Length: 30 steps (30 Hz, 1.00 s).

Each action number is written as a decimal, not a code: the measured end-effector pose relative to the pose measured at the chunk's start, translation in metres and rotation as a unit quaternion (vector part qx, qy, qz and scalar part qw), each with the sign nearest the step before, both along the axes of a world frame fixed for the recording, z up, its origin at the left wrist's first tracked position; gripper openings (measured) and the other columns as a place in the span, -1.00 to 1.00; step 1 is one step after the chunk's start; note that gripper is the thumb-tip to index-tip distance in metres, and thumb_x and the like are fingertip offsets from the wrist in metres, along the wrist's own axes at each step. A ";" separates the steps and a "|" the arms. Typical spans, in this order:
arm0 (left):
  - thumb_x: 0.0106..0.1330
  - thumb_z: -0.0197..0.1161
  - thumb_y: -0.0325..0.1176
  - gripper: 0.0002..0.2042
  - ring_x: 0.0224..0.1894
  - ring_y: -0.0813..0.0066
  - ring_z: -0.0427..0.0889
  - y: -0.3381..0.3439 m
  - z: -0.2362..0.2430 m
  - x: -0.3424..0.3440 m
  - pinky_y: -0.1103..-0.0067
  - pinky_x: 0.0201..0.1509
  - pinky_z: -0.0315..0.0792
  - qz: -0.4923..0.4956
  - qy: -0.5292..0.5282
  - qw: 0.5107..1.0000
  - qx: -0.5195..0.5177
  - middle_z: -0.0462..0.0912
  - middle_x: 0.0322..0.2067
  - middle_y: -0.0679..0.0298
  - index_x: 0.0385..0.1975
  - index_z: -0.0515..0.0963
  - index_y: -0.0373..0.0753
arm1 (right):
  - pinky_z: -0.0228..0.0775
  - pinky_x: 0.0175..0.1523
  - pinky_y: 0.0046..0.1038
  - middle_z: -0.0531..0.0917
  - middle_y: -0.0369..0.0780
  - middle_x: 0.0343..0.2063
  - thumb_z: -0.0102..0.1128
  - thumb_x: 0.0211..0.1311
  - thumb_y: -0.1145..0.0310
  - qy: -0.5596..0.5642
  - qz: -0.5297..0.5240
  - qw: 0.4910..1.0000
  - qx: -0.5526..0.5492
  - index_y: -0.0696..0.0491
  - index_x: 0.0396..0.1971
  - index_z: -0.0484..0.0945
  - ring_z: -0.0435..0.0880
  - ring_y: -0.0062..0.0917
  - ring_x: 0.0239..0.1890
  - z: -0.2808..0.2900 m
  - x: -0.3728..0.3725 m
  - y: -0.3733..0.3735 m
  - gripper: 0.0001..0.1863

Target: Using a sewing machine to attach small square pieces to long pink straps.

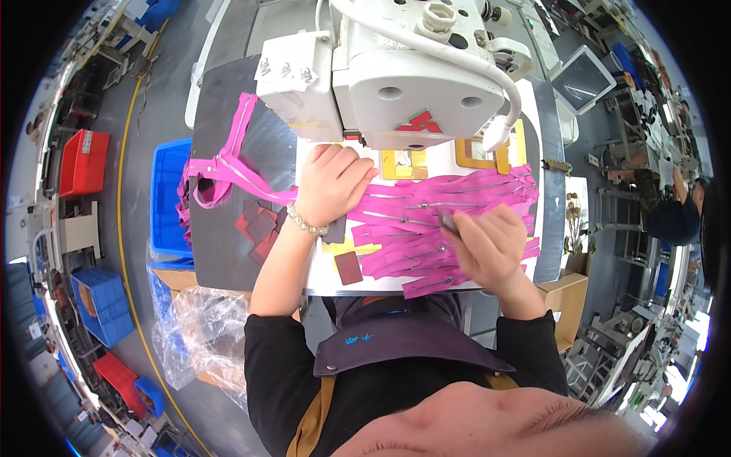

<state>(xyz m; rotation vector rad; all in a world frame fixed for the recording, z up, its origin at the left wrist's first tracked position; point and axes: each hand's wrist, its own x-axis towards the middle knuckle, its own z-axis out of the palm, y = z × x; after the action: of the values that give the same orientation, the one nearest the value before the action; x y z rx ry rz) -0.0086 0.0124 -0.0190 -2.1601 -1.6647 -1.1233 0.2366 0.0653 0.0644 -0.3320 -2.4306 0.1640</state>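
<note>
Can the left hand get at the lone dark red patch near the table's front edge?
Probably yes: the patch lies uncovered close by, though the left hand may have to leave the magenta zipper tape.

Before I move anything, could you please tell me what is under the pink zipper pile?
A white surface shows along the edges; whatever the pink zipper pile covers cannot be seen.

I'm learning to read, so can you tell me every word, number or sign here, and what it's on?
I don't copy out words, but I can show where the writing is:
Apron: blue writing.
White patch on the machine: dark marks, like handwriting.
Machine front: a red sign of slanted shapes.
Label on a red bin: too small to read.
</note>
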 end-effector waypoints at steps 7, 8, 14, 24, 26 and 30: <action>0.06 0.26 -0.44 -0.90 -0.58 0.29 0.39 -0.017 0.026 -0.004 0.50 -0.41 0.27 -0.072 -0.066 0.995 0.021 0.41 -0.66 0.30 -0.62 0.50 -0.24 | 0.38 -0.49 -0.58 0.63 -0.20 -0.59 0.17 0.22 0.47 0.104 0.102 0.699 -0.700 0.21 -0.38 0.47 0.59 -0.63 -0.58 0.006 -0.003 -0.044 -0.88; 0.06 0.26 -0.44 -0.90 -0.58 0.29 0.39 -0.016 0.025 -0.005 0.50 -0.41 0.27 -0.073 -0.068 0.995 0.020 0.41 -0.66 0.30 -0.62 0.50 -0.24 | 0.47 -0.41 -0.61 0.65 -0.17 -0.54 0.05 0.33 0.43 0.119 0.119 0.606 -0.777 0.20 -0.37 0.42 0.64 -0.62 -0.51 0.006 -0.014 -0.042 -0.86; 0.25 0.06 -0.36 -0.75 -0.56 0.49 0.44 -0.020 0.031 -0.029 0.59 -0.46 0.28 -0.192 -0.414 0.861 -0.224 0.47 -0.64 0.25 -0.64 0.46 -0.35 | 0.47 -0.46 -0.63 0.64 -0.14 -0.53 0.05 0.34 0.41 0.212 0.057 0.542 -0.811 0.18 -0.39 0.43 0.63 -0.60 -0.57 -0.050 -0.065 -0.056 -0.85; 0.32 0.02 -0.15 -0.65 -0.47 0.63 0.26 -0.024 0.026 -0.026 0.65 -0.37 0.19 -0.213 -0.516 0.773 -0.301 0.35 -0.57 0.41 -0.49 0.48 -0.36 | 0.48 -0.47 -0.63 0.64 -0.14 -0.57 0.07 0.34 0.39 0.267 0.050 0.545 -0.793 0.17 -0.43 0.44 0.64 -0.59 -0.56 -0.057 -0.082 -0.059 -0.82; 0.34 0.02 -0.16 -0.65 -0.48 0.64 0.24 -0.023 0.026 -0.024 0.64 -0.40 0.19 -0.198 -0.520 0.772 -0.308 0.31 -0.60 0.42 -0.51 0.47 -0.35 | 0.48 -0.47 -0.62 0.64 -0.14 -0.57 0.08 0.33 0.39 0.268 0.044 0.547 -0.792 0.16 -0.45 0.43 0.63 -0.59 -0.57 -0.058 -0.082 -0.058 -0.81; 0.27 0.11 -0.13 -0.61 -0.55 0.56 0.26 -0.021 0.031 -0.023 0.60 -0.45 0.19 -0.200 -0.462 0.793 -0.344 0.30 -0.66 0.35 -0.65 0.38 -0.34 | 0.48 -0.48 -0.61 0.65 -0.14 -0.58 0.09 0.33 0.39 0.272 0.030 0.561 -0.781 0.14 -0.51 0.40 0.63 -0.60 -0.59 -0.060 -0.084 -0.057 -0.78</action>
<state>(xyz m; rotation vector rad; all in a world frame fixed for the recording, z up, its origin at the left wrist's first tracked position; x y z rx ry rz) -0.0319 -0.0089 0.0117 -2.6850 -2.3205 -2.2672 0.1521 0.0078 0.0045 -0.7504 -1.0052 2.1017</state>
